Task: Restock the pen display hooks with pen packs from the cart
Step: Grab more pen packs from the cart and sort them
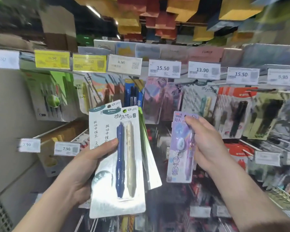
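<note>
Pinched in the right hand (206, 139), a purple pen pack (181, 148) awaited hooking at center frame; left hand (89, 166) clutched spare packs (117, 158).

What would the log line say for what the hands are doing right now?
left hand: holds stack of pen packs | right hand: holds purple pen pack by top | display hooks: not yet reached

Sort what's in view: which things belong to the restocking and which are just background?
In the job: stack of pen packs in left hand; purple pen pack in right hand; display hooks.

Background: price tags; paper bags overhead.
</note>
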Demonstrator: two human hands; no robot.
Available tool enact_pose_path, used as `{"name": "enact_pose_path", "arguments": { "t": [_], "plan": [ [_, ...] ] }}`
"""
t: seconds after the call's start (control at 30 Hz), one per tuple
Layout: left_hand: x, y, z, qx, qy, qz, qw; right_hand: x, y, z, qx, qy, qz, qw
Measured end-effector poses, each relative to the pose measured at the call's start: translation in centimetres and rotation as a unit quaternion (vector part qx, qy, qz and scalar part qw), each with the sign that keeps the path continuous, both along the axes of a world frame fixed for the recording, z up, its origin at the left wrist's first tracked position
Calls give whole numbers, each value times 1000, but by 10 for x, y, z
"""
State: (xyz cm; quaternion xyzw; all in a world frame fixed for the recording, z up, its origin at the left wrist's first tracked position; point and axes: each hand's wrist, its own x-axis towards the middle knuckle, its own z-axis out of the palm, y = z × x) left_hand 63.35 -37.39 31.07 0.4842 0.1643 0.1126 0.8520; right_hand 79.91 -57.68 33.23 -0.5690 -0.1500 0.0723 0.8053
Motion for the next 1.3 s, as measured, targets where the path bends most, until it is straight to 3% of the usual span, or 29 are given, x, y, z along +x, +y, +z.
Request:
{"name": "enact_pose_path", "arguments": {
  "t": [0.2, 0.47, 0.67, 0.87, 1.03, 1.3],
  "plan": [
    [11, -3, 5, -2, 3, 34, 999, 19, 23, 14, -32, -60, 12, 998],
    [18, 7, 10, 2, 3, 48, 999, 26, 64, 57, -64, -198, -48, 977],
    [20, 22, 7, 9, 8, 44, 999, 32, 83, 73, -73, -244, -100, 962],
    [19, 28, 5, 23, -18, 59, 998, 35, 91, 79, -30, -207, -116, 971],
    [16, 34, 4, 26, -25, 62, 997, 37, 93, 77, -48, -233, -97, 966],
    [14, 40, 6, 32, -16, 64, 997, 63, 99, 70, -36, -172, -82, 981]
  ]
}}
